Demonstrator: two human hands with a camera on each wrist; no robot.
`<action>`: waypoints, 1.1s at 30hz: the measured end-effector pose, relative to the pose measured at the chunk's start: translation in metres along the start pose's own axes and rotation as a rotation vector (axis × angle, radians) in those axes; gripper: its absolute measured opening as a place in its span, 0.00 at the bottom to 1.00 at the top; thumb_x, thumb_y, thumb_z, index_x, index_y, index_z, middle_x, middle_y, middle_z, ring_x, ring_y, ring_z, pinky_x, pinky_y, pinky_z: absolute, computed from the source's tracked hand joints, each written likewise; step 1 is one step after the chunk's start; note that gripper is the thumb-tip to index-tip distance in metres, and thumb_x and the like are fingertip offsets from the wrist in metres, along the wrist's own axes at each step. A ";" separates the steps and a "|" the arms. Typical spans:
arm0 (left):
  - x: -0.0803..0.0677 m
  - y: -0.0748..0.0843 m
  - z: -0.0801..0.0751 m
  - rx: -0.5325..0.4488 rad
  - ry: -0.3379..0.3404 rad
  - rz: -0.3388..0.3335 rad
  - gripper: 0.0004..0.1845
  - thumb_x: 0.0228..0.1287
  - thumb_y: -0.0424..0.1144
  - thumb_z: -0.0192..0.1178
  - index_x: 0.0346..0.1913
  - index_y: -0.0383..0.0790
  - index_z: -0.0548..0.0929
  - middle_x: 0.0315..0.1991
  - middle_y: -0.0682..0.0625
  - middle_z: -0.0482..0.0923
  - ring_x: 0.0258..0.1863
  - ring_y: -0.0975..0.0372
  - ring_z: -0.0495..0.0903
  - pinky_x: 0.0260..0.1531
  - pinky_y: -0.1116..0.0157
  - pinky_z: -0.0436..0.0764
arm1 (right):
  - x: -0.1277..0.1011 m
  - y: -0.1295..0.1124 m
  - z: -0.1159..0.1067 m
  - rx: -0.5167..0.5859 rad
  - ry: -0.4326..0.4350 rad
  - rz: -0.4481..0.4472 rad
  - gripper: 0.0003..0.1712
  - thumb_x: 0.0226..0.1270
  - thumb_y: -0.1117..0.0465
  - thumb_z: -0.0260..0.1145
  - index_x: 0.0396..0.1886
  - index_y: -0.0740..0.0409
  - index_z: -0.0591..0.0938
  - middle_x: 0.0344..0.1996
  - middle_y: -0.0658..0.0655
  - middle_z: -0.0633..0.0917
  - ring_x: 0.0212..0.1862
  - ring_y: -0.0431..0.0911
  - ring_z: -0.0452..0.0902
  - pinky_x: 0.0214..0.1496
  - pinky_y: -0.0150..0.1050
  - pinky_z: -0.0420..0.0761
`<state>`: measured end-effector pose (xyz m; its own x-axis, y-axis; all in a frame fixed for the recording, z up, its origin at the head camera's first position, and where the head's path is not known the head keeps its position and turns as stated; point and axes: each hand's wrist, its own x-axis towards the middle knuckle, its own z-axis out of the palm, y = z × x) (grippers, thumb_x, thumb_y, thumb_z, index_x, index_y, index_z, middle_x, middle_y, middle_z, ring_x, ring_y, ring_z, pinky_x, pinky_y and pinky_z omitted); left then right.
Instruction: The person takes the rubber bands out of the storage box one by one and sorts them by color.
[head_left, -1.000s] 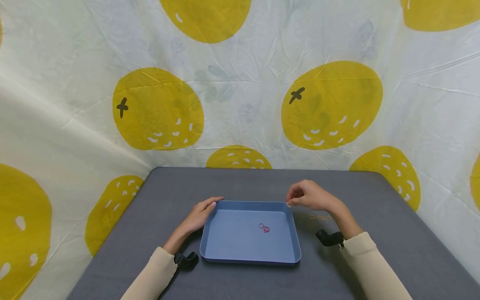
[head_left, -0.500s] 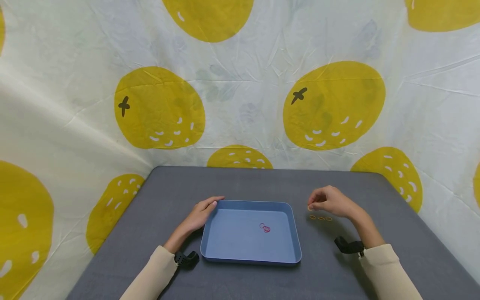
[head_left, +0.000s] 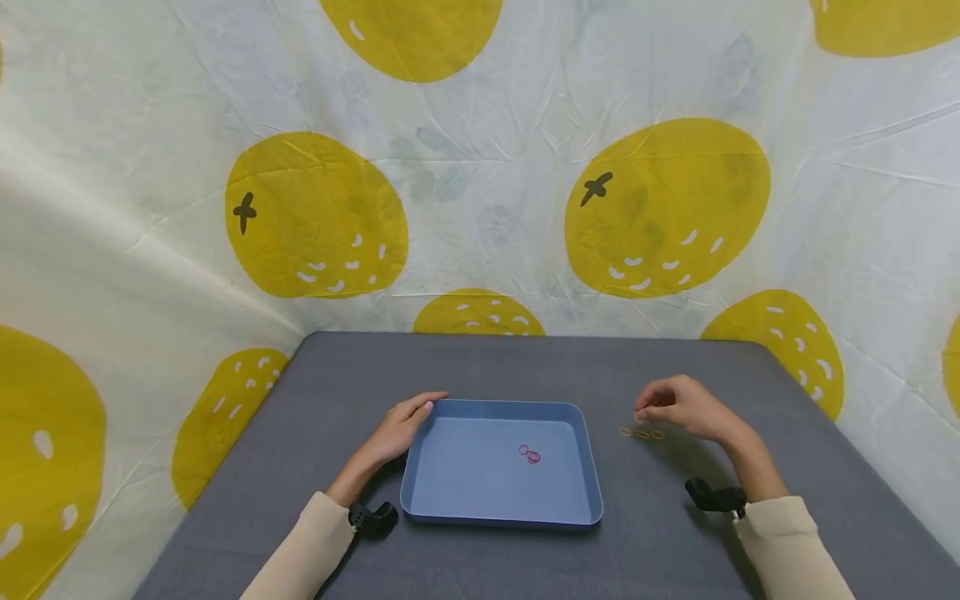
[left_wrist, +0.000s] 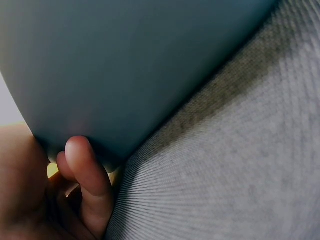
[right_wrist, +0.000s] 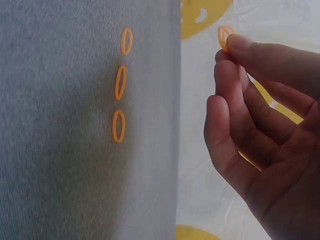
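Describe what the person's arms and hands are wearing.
Both arms are in long cream sleeves, the left sleeve and the right sleeve, each ending at the wrist. A small black device sits at each wrist: one by the left wrist, one by the right wrist. The left hand and right hand are bare, with no gloves; no rings or watch show.

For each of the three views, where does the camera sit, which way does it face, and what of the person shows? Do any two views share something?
Head: worn high, looks forward and down at the table, the blue tray and both hands.
Left wrist: low, pressed close to the tray wall; only the left hand touching it shows.
Right wrist: looks along the right hand, whose fingers pinch an orange band.
Shared: three orange bands on the table, seen by head and right wrist.
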<state>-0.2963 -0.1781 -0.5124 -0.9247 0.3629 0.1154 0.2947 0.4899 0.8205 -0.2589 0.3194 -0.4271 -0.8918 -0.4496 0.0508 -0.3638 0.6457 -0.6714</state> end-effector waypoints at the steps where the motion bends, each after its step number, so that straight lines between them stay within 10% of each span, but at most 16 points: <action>1: 0.000 0.000 0.000 -0.002 0.000 -0.003 0.21 0.85 0.48 0.45 0.72 0.54 0.77 0.72 0.50 0.75 0.75 0.51 0.70 0.74 0.44 0.67 | -0.001 0.001 -0.001 -0.003 0.002 0.008 0.08 0.72 0.62 0.69 0.42 0.63 0.88 0.37 0.56 0.90 0.38 0.46 0.86 0.39 0.39 0.85; 33: -0.001 0.001 -0.001 0.000 -0.013 0.009 0.22 0.85 0.47 0.45 0.73 0.52 0.76 0.73 0.48 0.74 0.76 0.49 0.69 0.74 0.42 0.66 | -0.020 0.046 -0.012 -0.010 0.031 0.126 0.05 0.67 0.68 0.71 0.37 0.67 0.88 0.32 0.59 0.90 0.30 0.38 0.81 0.32 0.35 0.81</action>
<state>-0.2958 -0.1786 -0.5117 -0.9188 0.3776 0.1150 0.3026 0.4868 0.8194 -0.2611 0.3649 -0.4501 -0.9385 -0.3452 -0.0109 -0.2505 0.7021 -0.6665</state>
